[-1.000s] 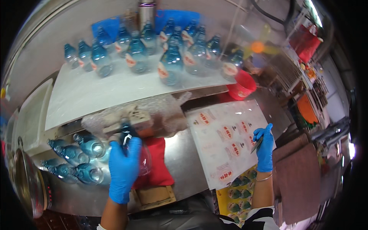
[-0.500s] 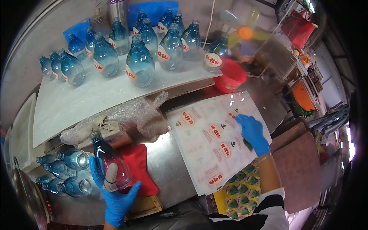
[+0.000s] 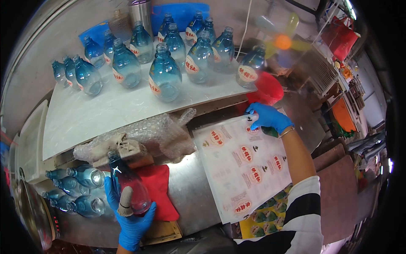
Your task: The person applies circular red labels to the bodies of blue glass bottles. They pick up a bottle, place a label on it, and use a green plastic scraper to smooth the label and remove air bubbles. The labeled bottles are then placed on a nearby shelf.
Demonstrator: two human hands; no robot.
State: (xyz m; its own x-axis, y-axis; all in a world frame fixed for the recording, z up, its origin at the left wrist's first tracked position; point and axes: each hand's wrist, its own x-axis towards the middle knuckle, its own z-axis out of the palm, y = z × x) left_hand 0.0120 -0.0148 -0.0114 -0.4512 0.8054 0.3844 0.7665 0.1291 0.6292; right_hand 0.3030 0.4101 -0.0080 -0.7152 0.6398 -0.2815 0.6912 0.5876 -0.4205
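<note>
My left hand (image 3: 133, 222), in a blue glove with a knitted cover on one digit, holds a glass bottle (image 3: 134, 190), dark blue at the neck and clearer toward the base. The bottle lies tilted over a red cloth (image 3: 158, 192), its neck pointing away from me. My right hand (image 3: 270, 117), also blue-gloved, is over the far edge of a white sheet (image 3: 228, 178) printed with red oval labels and small dark marks. Its thumb and forefinger are bent and apart near the sheet's top edge; part of the palm side is hidden.
Several blue bottles with oval labels (image 3: 165, 76) stand on a white board (image 3: 97, 114). More bottles (image 3: 86, 175) lie on their sides at left. Bubble wrap (image 3: 148, 131) lies along the board's front. A red tub (image 3: 270, 89) and a spinning fan (image 3: 282, 41) are at right.
My right hand has moved up and away from me, from the sheet's right side to its far edge. My left hand still holds the bottle. The whole view has shifted slightly.
</note>
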